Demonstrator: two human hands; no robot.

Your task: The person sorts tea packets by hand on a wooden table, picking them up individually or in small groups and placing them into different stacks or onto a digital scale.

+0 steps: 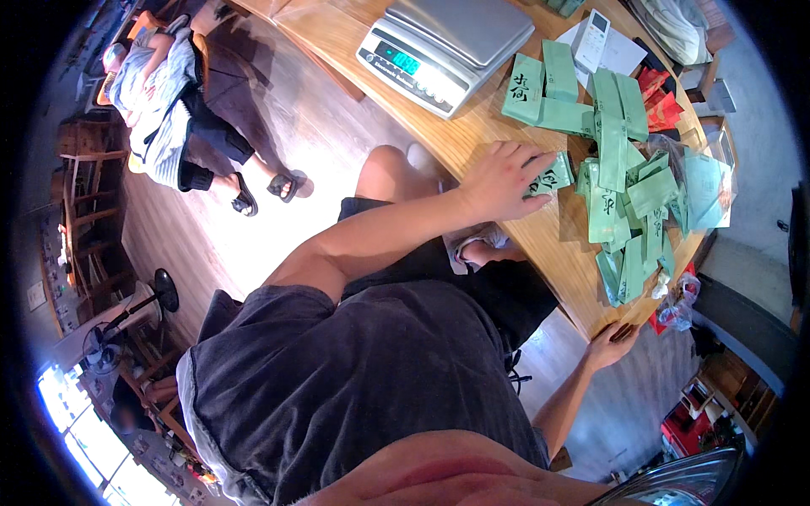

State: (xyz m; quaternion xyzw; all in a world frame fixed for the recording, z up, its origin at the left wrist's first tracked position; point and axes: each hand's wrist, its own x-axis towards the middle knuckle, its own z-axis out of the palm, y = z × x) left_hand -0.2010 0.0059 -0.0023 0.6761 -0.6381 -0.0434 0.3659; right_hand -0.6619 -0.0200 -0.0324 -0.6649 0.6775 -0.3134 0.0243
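On the near edge of the wooden table, my left hand reaches over a small green packet with black brush marks. Its thumb and fingers close around the packet's near end and hide part of it. My right hand is at the table's lower corner, fingers curled about something dark brown that I cannot make out. Right of my left hand lies a loose heap of flat green packets, many overlapping. Beyond my left hand stands a white electronic scale with a lit display and a bare metal pan.
A white remote control lies on paper beyond the heap, near red packets. A clear plastic bag is at the table's right side. At far left a person sits on a chair; a fan stands below.
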